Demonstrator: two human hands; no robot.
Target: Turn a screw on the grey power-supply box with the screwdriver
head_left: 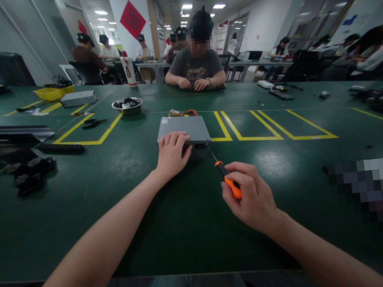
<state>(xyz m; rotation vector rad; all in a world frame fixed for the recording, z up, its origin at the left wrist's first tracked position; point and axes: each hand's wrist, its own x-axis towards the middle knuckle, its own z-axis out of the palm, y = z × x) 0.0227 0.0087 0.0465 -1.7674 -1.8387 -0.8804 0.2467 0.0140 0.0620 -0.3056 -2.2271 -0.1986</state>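
Observation:
A grey metal computer power supply [184, 126] lies on the green table, its bundle of coloured wires [183, 112] at the far side. My left hand [174, 153] rests on its near left part, fingers over the top and thumb at the front face. In my right hand [251, 194] is an orange and black screwdriver [233, 187], gripped by the handle. Its thin shaft points up and left, with the tip at the lower right corner of the front face. Whether the tip sits in a screw is too small to tell.
Beyond the power supply stands a metal bowl [127, 105] of dark parts, with a white cup [130, 72] behind. A second grey box [78, 99] and a yellow basket [54, 92] are far left. Black parts [32, 173] lie left. Another person [196, 64] sits opposite.

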